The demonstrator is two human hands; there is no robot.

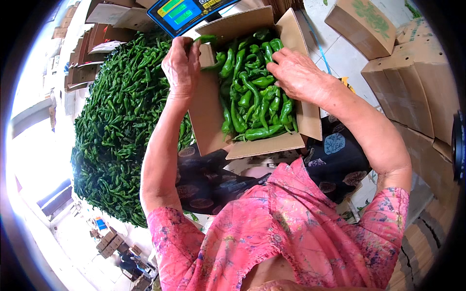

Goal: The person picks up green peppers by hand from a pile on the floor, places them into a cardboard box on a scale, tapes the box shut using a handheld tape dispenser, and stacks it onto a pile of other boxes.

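An open cardboard box stands before me with its flaps spread, filled with glossy green peppers. Over its left flap, my left hand pinches a green pepper, whose end sticks out past the fingertips. Another long pepper lies across the box's left edge beside that hand. At the box's right side, my right hand rests its curled fingertips on the peppers. Whether those fingers grip one is hidden by the hand.
To the left rises a large heap of green peppers. A digital scale display stands behind the box. Closed cardboard cartons are stacked at right, and opened cartons stand at upper left. A blue strap crosses the tiled floor.
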